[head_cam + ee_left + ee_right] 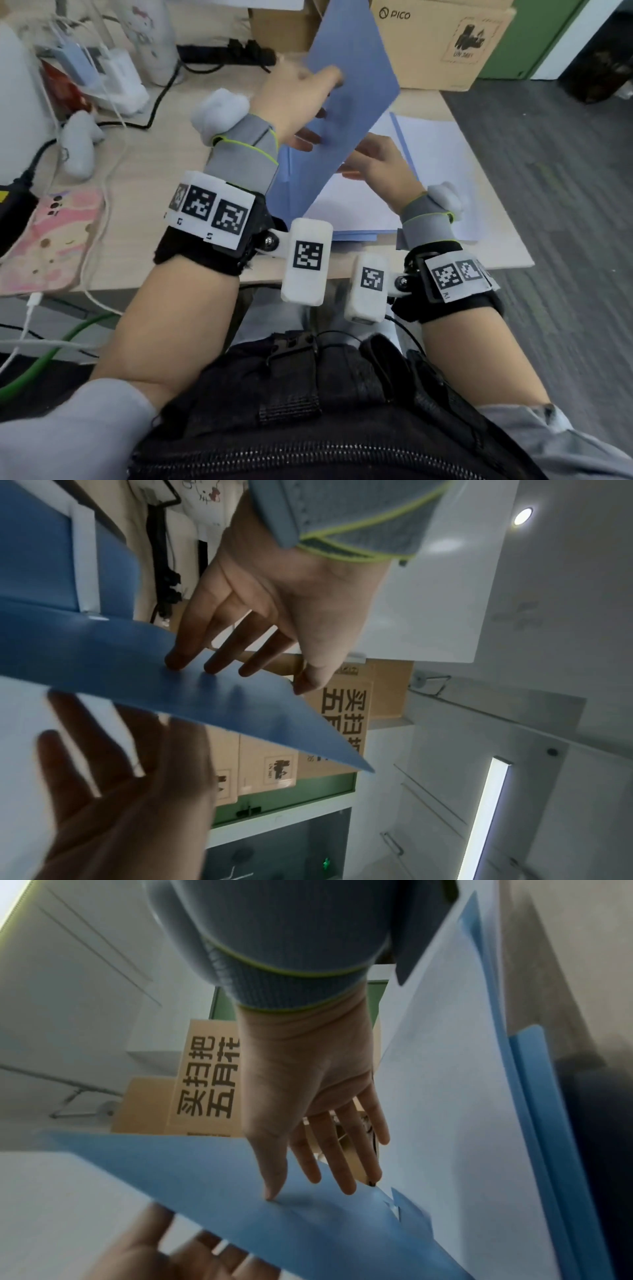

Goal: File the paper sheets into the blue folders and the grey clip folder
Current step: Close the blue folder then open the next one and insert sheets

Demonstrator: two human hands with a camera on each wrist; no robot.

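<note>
**A:** What does the head view show?

**B:** My left hand (301, 99) pinches the raised blue cover (352, 85) of a folder, thumb on the far side, fingers on the near face. My right hand (380, 164) lies flat with straight fingers under that cover, on the white paper sheets (442, 154). The sheets rest on the blue folders (356, 235) stacked on the desk (144, 171), near the cardboard box (442, 44).

**A:** And the left wrist view?

**B:** 3 fingers (219, 653) of my left hand (274, 601) press the cover (154, 669), with the thumb at its edge.

**A:** The right wrist view?

**B:** My right hand (308, 1096) is spread out, its thumb tip touching the cover (205, 1177); the sheets (445, 1096) lie beside it.
</note>
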